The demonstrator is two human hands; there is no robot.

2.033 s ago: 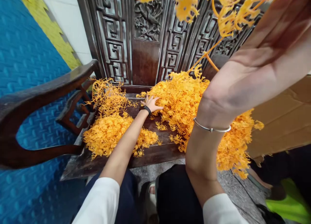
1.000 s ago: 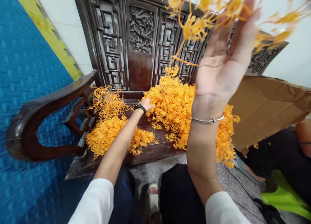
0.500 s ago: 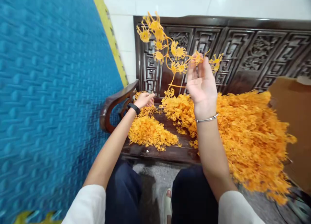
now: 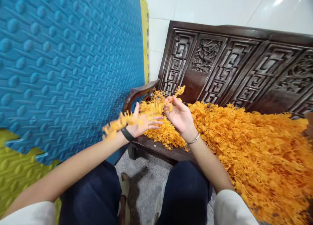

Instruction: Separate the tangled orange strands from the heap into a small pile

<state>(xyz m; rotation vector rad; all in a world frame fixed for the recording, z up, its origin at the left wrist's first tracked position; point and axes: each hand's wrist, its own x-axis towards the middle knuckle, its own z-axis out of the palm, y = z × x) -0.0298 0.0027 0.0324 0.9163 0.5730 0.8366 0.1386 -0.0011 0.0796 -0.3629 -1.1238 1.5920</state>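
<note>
My right hand (image 4: 180, 117) pinches one end of an orange artificial flower sprig (image 4: 116, 124), with a small tip of it poking up past the fingers. The sprig stretches left across my left hand (image 4: 141, 124) and over its wrist, blurred by motion. That left palm faces up, fingers spread, holding nothing; whether the sprig touches it I cannot tell. Below both hands, a small pile of orange sprigs (image 4: 168, 133) lies on the dark wooden bench (image 4: 158, 150). A much larger heap of the same sprigs (image 4: 259, 150) spreads to the right.
The bench's carved backrest (image 4: 220, 68) runs along the white tiled wall (image 4: 207, 7). A curved armrest (image 4: 135, 94) stands at its left end. Blue foam matting (image 4: 61, 72) rises on the left with yellow edging (image 4: 145, 39). Grey floor (image 4: 144, 182) shows between my legs.
My right hand has come down and left with the sprig, which now lies across the left hand. The left hand has turned palm up and moved towards me. The view has shifted.
</note>
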